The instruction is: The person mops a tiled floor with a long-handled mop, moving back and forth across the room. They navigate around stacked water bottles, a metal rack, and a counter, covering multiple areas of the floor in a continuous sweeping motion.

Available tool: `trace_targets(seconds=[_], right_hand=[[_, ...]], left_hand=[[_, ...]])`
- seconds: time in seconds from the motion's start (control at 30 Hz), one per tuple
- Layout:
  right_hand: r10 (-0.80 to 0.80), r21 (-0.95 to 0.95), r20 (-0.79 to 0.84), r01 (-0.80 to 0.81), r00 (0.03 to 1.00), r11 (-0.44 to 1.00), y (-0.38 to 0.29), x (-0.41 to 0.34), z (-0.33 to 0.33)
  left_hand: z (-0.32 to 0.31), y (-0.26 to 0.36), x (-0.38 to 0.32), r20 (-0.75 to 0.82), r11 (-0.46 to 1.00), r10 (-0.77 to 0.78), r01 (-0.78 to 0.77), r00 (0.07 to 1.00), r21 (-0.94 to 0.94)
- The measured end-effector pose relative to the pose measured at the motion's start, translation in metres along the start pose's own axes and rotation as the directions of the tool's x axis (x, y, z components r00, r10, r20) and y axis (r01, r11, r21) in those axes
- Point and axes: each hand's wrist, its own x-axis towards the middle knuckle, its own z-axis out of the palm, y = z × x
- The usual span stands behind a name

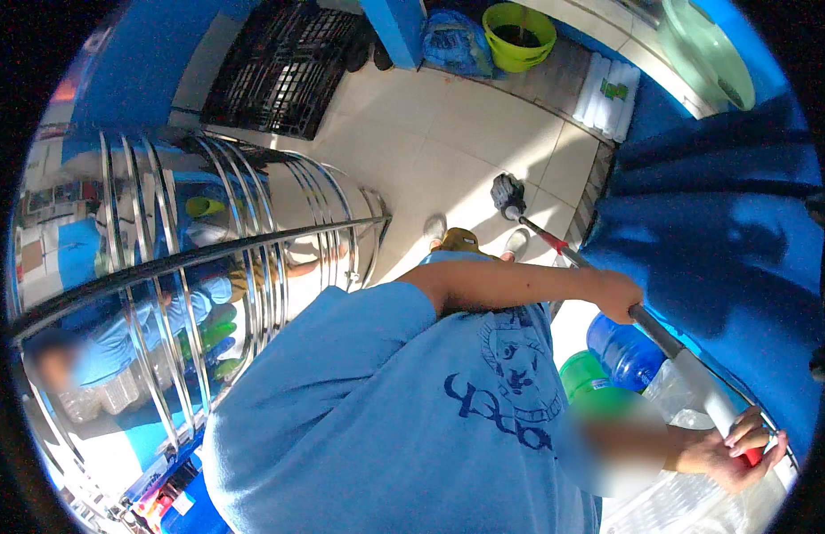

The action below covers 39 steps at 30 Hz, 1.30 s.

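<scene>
A mop with a grey head (508, 193) slants across the right side, its head resting on the tiled floor near my feet. Its pole (676, 347) has a grey section, a white upper part and a red end. My left hand (616, 295), reached across my body, is closed around the grey section. At the upper end, my right hand (746, 448) curls its fingers around the pole, with red showing at the palm. A blurred patch hides part of the right forearm.
Steel bars (135, 220) before a reflective surface fill the left. Around me are a black grid (279, 73), a lime bucket (519, 59), a blue bag (456, 43), white rolls (607, 97), a pale green basin (706, 50), a blue curtain (706, 227) and a blue water jug (622, 350).
</scene>
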Motion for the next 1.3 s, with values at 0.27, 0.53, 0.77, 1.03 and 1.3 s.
trace_targets(seconds=[0.27,0.53,0.77,1.03,1.3], right_hand=[[0.066,-0.212,-0.187,-0.106,0.98,0.971,0.045,-0.017,0.009],[0.362,0.217,0.108,-0.377,0.926,0.9,0.13,-0.064,0.078],[0.349,0.332,0.521,-0.561,0.779,0.758,0.177,-0.17,0.202],[0.452,0.109,0.769,-0.79,0.451,0.603,0.223,-0.286,0.276],[0.466,-0.048,0.47,-0.506,0.75,0.861,0.23,-0.234,0.191]], left_hand=[[-0.016,-0.033,-0.024,0.011,0.984,-0.151,0.15,0.988,0.095],[-0.08,-0.105,-0.114,-0.173,0.906,-0.338,0.37,0.925,0.205],[-0.135,-0.188,-0.261,-0.435,0.595,-0.647,0.772,0.626,0.224],[-0.109,-0.205,-0.327,-0.584,0.274,-0.801,0.948,0.133,-0.16],[-0.088,-0.181,-0.307,-0.557,0.544,-0.681,0.838,0.475,0.049]])
